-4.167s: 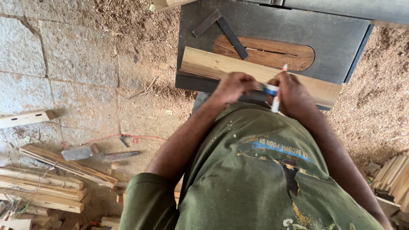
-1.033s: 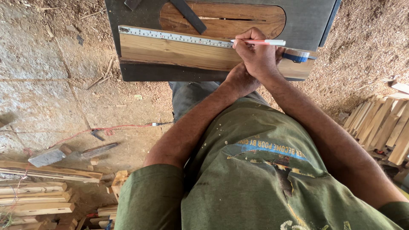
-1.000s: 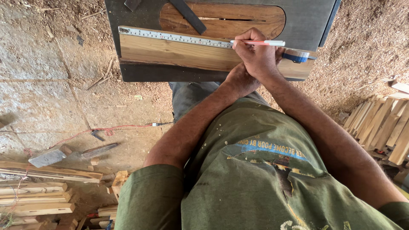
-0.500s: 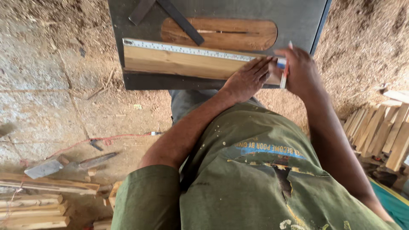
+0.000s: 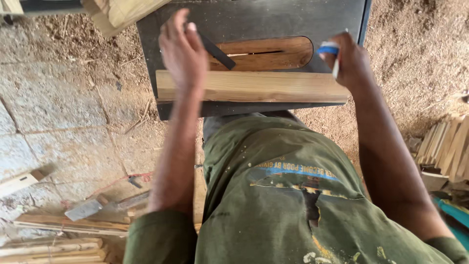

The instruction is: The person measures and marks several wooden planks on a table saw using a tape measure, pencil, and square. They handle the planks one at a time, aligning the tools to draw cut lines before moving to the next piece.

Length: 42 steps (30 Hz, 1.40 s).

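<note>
- Head view: the wooden plank [image 5: 254,87] is lying along the near edge of the bench [image 5: 254,19].
- The left hand [image 5: 183,49] is hovering open over its left end, beside a dark square [image 5: 217,51].
- The right hand [image 5: 349,58] is gripping a pen [image 5: 334,54] by its right end.
- The plank is looking stiff and fairly light; its ends are offering the best hold.

The steel ruler is gone from the wooden plank [image 5: 254,87]; the left hand [image 5: 183,49] now lifts clear, and the right hand [image 5: 349,58] raises its pen [image 5: 331,51] off the wood.
</note>
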Motion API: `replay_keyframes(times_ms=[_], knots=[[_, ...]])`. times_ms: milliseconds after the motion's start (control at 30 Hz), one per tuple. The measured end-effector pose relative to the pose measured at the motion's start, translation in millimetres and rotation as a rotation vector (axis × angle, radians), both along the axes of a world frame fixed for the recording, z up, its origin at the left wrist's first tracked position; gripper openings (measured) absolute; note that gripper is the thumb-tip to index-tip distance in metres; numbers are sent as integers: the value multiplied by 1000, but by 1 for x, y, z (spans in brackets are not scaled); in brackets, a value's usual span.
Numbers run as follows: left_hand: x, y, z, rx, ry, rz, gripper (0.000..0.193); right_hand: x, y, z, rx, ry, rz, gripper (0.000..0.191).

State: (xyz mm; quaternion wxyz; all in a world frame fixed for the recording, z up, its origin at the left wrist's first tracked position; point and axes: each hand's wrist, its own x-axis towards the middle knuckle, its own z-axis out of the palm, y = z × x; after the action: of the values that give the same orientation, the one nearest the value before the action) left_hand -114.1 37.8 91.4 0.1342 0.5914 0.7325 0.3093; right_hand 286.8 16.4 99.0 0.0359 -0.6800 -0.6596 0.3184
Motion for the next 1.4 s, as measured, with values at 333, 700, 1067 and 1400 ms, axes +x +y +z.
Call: replay_keyframes(times_ms=[333, 700, 1067, 1400], knots=[[-40, 13, -43, -416, 318, -98, 36, -8, -1, -24, 163, -109, -219, 43], [31, -10, -42, -83, 99, -708, 16, -38, -146, -38, 206, 511, -692, 40], [93, -60, -75, -218, 172, -750, 42, -105, -141, 3, 96, 537, -532, 14], [96, -64, -62, -81, 159, -709, 34, -128, -124, 8, 175, 498, -428, 19]])
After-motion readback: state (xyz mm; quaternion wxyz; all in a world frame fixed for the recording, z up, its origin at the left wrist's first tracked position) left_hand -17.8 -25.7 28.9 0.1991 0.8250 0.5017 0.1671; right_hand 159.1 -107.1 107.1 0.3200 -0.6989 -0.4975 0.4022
